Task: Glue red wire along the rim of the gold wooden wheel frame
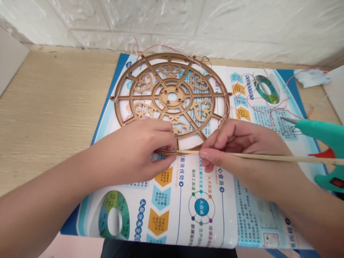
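A round bronze-coloured openwork frame [172, 83] with spokes and scroll ornaments lies on a printed sheet. My left hand [150, 147] rests at its near rim, thumb and fingers closed around the edge; whether a wire is pinched there is hidden. Between the thumb and fingers of my right hand [231, 147] is a thin wooden stick [263, 156]. Its tip reaches left to the rim beside my left fingers, and its other end runs off to the right. Thin red and white wires [172, 46] run along the frame's outer ring.
A teal glue gun [319, 132] with a red trigger lies at the right, nozzle pointing left. Loose red wires [258, 100] tangle on the printed sheet [188, 215]. A crumpled white packet [313, 78] sits at the back right, before a white brick-patterned wall [172, 18].
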Available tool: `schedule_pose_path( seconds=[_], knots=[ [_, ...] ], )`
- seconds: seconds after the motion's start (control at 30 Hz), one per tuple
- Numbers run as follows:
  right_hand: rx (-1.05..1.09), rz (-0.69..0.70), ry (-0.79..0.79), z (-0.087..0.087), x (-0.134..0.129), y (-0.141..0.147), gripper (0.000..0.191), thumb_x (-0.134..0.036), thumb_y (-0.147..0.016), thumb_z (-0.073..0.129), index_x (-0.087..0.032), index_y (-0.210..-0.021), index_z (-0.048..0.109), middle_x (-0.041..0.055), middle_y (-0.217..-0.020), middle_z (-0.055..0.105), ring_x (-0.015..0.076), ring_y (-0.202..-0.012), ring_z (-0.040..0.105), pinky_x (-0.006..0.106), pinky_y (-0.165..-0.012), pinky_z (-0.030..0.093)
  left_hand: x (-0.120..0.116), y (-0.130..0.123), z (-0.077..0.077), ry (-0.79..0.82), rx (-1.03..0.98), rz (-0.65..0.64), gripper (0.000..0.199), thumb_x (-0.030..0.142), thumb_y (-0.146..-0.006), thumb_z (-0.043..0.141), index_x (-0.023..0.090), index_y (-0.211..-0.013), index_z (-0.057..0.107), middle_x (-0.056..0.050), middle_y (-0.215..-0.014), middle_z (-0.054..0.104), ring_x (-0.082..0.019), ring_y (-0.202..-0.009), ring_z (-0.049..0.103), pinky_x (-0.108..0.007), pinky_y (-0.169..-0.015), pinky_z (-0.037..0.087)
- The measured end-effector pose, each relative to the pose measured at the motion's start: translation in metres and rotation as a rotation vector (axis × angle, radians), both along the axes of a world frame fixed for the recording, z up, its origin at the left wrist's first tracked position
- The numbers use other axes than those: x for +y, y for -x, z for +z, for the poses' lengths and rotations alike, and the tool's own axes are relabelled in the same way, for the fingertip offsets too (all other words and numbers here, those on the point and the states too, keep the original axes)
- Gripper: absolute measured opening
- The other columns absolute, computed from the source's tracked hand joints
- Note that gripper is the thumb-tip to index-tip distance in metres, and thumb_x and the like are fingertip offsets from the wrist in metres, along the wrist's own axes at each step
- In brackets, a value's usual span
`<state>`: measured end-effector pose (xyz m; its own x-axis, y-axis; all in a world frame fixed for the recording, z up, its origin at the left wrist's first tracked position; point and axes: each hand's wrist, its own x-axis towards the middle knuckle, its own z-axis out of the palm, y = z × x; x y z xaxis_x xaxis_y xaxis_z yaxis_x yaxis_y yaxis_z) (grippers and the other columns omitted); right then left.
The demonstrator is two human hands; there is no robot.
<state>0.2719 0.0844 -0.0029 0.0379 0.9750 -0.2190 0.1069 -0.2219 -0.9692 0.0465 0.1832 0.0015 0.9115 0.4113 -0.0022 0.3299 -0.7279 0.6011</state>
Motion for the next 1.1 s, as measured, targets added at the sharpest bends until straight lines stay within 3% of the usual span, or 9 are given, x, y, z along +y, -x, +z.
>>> schedule_pose_path(
  seconds=[0.37, 0.57, 0.7, 0.97, 1.1],
  knots=[
    [0.075, -0.071, 0.067, -0.002, 0.009, 0.000, 0.029, -0.015, -0.070, 0.091, -0.021, -0.069, 0.062, -0.0015, -0.072, 0.077, 0.0106, -0.059, 0.072, 0.014, -0.055, 0.057, -0.001, -0.001, -0.001, -0.016, -0.023, -0.014, 0.014, 0.023, -0.094, 0.063, 0.019, -0.081, 0.067, 0.003, -0.082, 0.062, -0.011, -0.077, 0.056, -0.028, -0.072, 0.040],
    [0.063, -0.043, 0.035, -0.002, 0.009, -0.003, 0.026, -0.016, -0.072, 0.090, -0.022, -0.071, 0.065, -0.0021, -0.079, 0.079, 0.0099, -0.067, 0.074, 0.012, -0.060, 0.059, 0.000, -0.003, 0.000, -0.007, -0.038, -0.010, 0.016, 0.022, -0.095, 0.061, 0.019, -0.081, 0.067, 0.002, -0.080, 0.061, -0.010, -0.075, 0.055, -0.026, -0.070, 0.038],
    [0.016, -0.032, -0.014, -0.006, 0.008, -0.005, 0.021, -0.017, -0.073, 0.090, -0.023, -0.070, 0.070, -0.0023, -0.082, 0.080, 0.0103, -0.071, 0.076, 0.011, -0.063, 0.060, 0.000, -0.002, 0.000, -0.001, -0.042, -0.007, 0.015, 0.023, -0.095, 0.061, 0.019, -0.081, 0.067, 0.003, -0.081, 0.061, -0.010, -0.074, 0.056, -0.025, -0.069, 0.038],
    [0.148, 0.020, -0.177, -0.009, 0.008, -0.010, 0.019, -0.011, -0.079, 0.084, -0.027, -0.069, 0.078, -0.0020, -0.087, 0.081, 0.0119, -0.081, 0.079, 0.017, -0.077, 0.065, 0.000, -0.001, -0.001, 0.005, -0.032, 0.013, 0.015, 0.025, -0.094, 0.063, 0.020, -0.080, 0.068, 0.002, -0.079, 0.062, -0.010, -0.072, 0.056, -0.026, -0.067, 0.039],
    [0.207, -0.066, -0.354, -0.007, 0.015, -0.017, 0.023, -0.005, -0.075, 0.084, -0.028, -0.072, 0.079, -0.0044, -0.088, 0.081, 0.0106, -0.084, 0.078, 0.018, -0.081, 0.064, 0.000, 0.000, 0.000, 0.043, -0.052, 0.019, 0.014, 0.026, -0.093, 0.065, 0.021, -0.080, 0.068, 0.003, -0.079, 0.062, -0.009, -0.071, 0.056, -0.025, -0.066, 0.039]
  ],
)
